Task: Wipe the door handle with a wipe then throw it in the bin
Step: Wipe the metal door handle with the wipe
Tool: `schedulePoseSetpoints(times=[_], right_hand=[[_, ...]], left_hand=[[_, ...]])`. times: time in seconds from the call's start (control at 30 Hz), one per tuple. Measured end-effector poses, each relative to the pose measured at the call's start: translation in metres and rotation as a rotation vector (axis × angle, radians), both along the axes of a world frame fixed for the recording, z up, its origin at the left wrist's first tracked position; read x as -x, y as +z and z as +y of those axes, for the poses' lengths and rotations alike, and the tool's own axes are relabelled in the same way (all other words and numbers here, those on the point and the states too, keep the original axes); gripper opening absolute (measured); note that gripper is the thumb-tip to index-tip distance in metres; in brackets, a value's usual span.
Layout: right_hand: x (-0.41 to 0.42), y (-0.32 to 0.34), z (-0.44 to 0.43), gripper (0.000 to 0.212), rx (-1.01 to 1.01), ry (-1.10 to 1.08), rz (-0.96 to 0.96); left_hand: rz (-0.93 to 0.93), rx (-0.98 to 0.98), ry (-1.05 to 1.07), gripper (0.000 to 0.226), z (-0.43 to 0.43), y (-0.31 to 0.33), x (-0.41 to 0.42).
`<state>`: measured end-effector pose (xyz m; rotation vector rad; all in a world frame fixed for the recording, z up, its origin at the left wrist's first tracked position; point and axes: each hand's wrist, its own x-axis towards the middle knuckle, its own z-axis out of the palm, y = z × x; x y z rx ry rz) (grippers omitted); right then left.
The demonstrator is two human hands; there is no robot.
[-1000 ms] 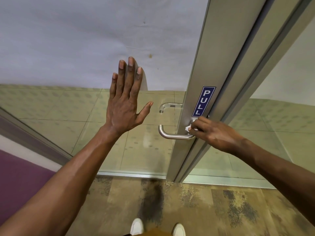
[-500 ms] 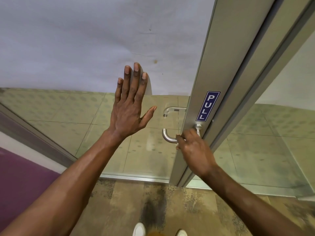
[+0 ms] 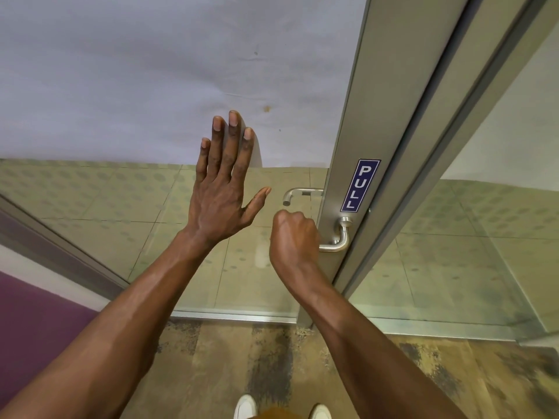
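Observation:
The silver lever door handle juts from the grey metal door stile, just under a blue PULL sticker. My right hand is closed in a fist around the lever's free left end, covering that part. No wipe shows; whatever is inside the fist is hidden. My left hand lies flat against the glass door panel, fingers spread and pointing up, to the left of the handle. No bin is in view.
A matching handle shows through the glass on the far side. A second glass panel stands right of the stile. A purple wall is at lower left. My white shoes stand on patterned carpet.
My right hand has slid from the handle's base at the stile leftward along the lever to its free end, turning into a fist. My left hand has stayed on the glass.

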<state>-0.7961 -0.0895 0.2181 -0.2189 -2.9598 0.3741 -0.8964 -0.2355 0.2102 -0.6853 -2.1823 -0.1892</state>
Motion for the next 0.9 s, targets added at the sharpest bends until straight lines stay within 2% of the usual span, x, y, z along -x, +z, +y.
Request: schedulePoseSetpoints(times=[0.27, 0.4, 0.53, 0.77, 0.9], right_hand=[[-0.026, -0.019, 0.009, 0.023, -0.149, 0.175, 0.049], [-0.049, -0.045, 0.045, 0.048, -0.2, 0.231, 0.154], [-0.055, -0.068, 0.098, 0.058, -0.201, 0.279, 0.227], [-0.051, -0.094, 0.157, 0.05, -0.154, 0.394, 0.488], [-0.055, -0.105, 0.151, 0.042, -0.054, 0.33, 0.569]], left_hand=[[0.0, -0.013, -0.008, 0.107, 0.001, 0.001, -0.001], [-0.001, -0.018, -0.002, 0.106, 0.001, 0.001, -0.002], [-0.014, -0.01, 0.003, 0.107, 0.0, 0.003, -0.004], [-0.027, 0.003, 0.006, 0.106, 0.0, 0.003, -0.004], [-0.025, -0.001, 0.016, 0.106, -0.001, 0.003, -0.004]])
